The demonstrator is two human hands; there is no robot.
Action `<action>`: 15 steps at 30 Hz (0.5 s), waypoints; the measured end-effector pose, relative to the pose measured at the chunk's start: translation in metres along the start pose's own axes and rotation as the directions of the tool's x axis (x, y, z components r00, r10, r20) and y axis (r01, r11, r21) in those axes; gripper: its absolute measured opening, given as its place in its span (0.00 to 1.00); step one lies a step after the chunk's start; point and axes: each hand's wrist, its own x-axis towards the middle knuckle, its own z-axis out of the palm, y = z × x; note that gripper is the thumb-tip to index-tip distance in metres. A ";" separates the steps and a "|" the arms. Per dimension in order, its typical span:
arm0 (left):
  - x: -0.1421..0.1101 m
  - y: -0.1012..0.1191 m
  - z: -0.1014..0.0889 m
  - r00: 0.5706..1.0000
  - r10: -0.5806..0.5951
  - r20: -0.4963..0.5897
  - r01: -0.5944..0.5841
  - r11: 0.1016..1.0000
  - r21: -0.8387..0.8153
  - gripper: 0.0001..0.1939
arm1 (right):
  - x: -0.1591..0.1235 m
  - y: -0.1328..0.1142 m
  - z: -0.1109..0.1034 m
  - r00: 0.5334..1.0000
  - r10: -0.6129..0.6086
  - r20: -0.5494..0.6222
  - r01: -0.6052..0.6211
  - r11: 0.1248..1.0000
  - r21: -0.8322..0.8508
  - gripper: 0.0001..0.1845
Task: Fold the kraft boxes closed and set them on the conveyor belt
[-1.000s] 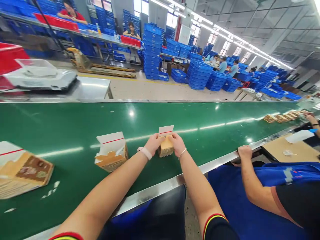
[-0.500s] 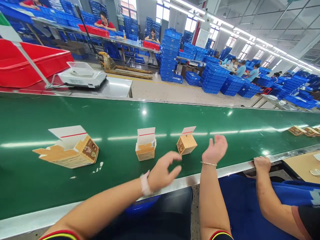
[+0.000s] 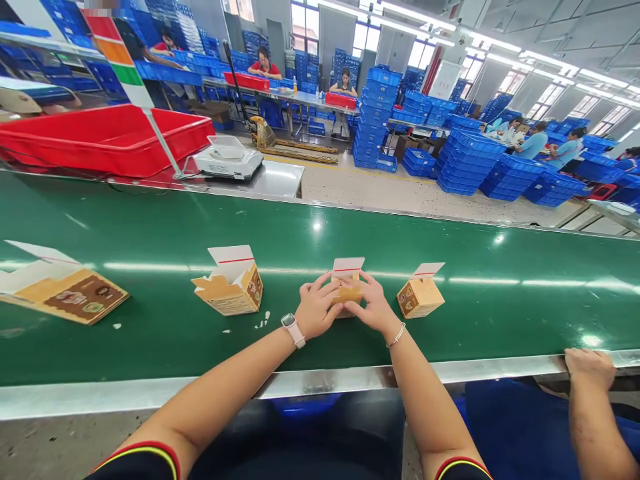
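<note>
A small tan-and-brown cardboard box [image 3: 349, 265] stands upright on the green belt in front of me. Its white lid flap with a red line rises at the back. My left hand [image 3: 317, 308] wraps the box's left side, fingers over the top. On the other side my right hand [image 3: 371, 305] does the same, and the fingertips nearly meet over the tan top flaps. Most of the box's front is hidden by the hands. To the right stands a box with its tan top folded down and its lid flap up [image 3: 421, 298]. Another box, with top flaps open [image 3: 234, 292], stands left.
At far left an open box [image 3: 75, 293] lies tilted. White scraps [image 3: 263, 320] dot the belt [image 3: 300, 363], bordered by a metal edge [image 3: 330, 381]. Another person's hand [image 3: 590, 368] rests on that edge at right. Beyond are a scale [image 3: 227, 160] and red bin [image 3: 185, 137].
Both hands, apart and in the air before, have come together around the middle box. My view has turned left, so the scene sits further right. More of the far-left box shows.
</note>
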 end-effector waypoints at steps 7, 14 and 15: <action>0.020 0.018 0.030 0.923 -0.281 -0.262 0.126 0.865 -0.485 0.12 | -0.005 0.001 0.014 0.874 0.390 -0.288 -0.179 0.812 0.556 0.15; 0.046 0.045 0.037 0.727 -0.646 0.233 0.465 0.214 -0.859 0.21 | 0.002 0.004 0.005 0.633 0.772 -0.053 -0.340 0.338 0.878 0.27; 0.050 0.047 0.037 0.714 -0.637 0.289 0.486 0.154 -0.860 0.20 | 0.003 0.004 0.001 0.625 0.780 -0.012 -0.374 0.313 0.873 0.27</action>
